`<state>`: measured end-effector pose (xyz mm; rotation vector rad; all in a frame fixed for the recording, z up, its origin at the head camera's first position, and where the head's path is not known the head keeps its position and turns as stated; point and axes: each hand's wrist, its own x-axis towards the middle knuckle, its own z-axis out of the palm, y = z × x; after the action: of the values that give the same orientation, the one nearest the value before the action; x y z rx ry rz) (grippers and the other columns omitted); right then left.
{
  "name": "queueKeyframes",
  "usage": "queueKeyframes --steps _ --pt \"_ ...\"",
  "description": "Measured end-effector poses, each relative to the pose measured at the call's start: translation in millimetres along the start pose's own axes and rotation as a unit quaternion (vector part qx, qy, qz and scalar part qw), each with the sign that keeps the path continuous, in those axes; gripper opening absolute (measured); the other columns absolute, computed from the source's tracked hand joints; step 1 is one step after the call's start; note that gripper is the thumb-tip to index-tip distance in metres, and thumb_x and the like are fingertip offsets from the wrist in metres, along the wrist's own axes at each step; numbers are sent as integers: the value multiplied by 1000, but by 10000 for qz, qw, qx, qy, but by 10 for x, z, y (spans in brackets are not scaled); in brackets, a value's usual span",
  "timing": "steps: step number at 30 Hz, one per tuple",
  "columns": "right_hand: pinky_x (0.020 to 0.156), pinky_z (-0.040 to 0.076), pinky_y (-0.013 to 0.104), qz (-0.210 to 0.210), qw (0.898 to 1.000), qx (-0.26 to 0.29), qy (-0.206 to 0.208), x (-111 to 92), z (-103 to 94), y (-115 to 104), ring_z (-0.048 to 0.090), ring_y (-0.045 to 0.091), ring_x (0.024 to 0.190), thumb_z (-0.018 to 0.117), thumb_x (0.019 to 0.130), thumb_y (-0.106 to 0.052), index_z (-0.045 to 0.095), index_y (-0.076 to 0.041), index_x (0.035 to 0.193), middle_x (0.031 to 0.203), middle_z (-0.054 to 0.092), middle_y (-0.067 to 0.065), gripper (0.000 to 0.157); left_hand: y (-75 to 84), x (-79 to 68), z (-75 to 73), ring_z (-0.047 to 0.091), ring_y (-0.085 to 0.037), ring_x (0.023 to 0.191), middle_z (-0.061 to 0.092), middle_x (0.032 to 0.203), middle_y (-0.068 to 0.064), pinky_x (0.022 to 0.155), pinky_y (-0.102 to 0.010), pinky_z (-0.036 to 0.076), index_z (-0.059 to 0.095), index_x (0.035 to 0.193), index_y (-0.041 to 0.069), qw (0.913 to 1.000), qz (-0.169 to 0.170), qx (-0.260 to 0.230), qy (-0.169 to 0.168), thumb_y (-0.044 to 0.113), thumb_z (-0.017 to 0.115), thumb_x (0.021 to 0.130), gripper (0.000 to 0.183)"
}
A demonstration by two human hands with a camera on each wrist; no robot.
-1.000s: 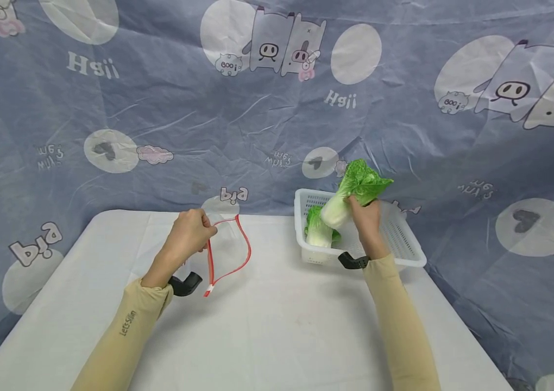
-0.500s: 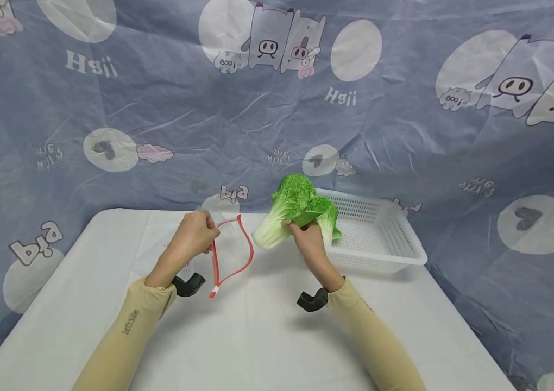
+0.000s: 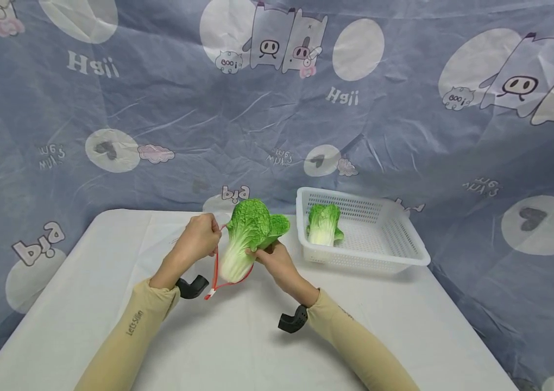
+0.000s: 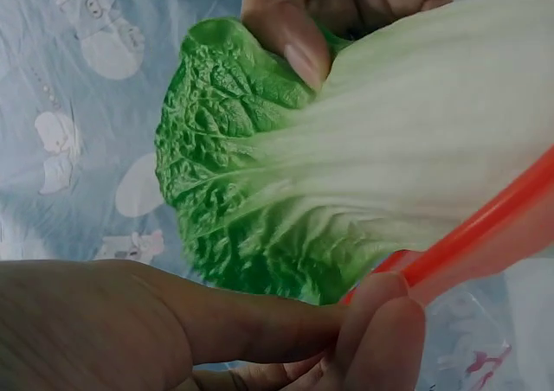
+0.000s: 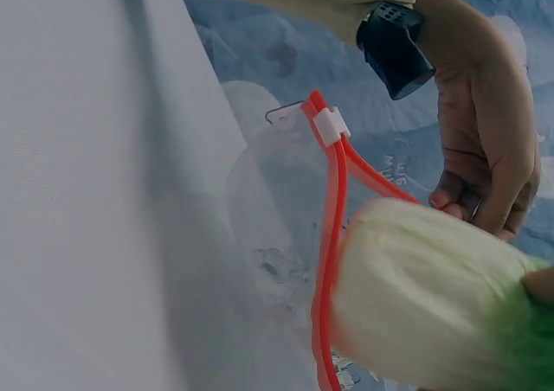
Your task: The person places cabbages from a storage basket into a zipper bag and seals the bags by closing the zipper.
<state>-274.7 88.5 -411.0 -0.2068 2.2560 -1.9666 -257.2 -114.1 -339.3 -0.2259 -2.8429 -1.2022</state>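
Observation:
My left hand (image 3: 200,235) pinches the red edge of a clear zip bag (image 5: 331,235), whose mouth stands spread with a white slider at one corner. My right hand (image 3: 277,264) grips a head of Chinese cabbage (image 3: 244,239) by its side, thumb on the stalk. The cabbage is tilted, its white base down at the bag's mouth and its green leaves up. In the right wrist view the base overlaps the red rim. The left wrist view shows the leaves close beside the left fingers. Most of the transparent bag is hard to see.
To the right stands a white perforated basket (image 3: 370,260) holding another Chinese cabbage (image 3: 323,227) at its left end. A white table (image 3: 277,347) lies underneath, with a blue-grey patterned cloth (image 3: 257,119) hanging behind it.
My right hand has carried the cabbage left from over the basket, then down to the bag's mouth. The left hand has stayed nearly in place, holding the bag's edge.

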Motion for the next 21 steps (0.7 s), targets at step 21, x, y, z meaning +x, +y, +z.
queueKeyframes --steps 21 --pt "95 47 28 -438 9846 174 -1684 89 35 312 53 12 116 73 84 -15 40 -16 142 133 53 4 67 24 -4 77 66 -20 51 64 67 -15 49 -31 52 51 82 -2 9994 18 -303 -144 -4 41 90 12"
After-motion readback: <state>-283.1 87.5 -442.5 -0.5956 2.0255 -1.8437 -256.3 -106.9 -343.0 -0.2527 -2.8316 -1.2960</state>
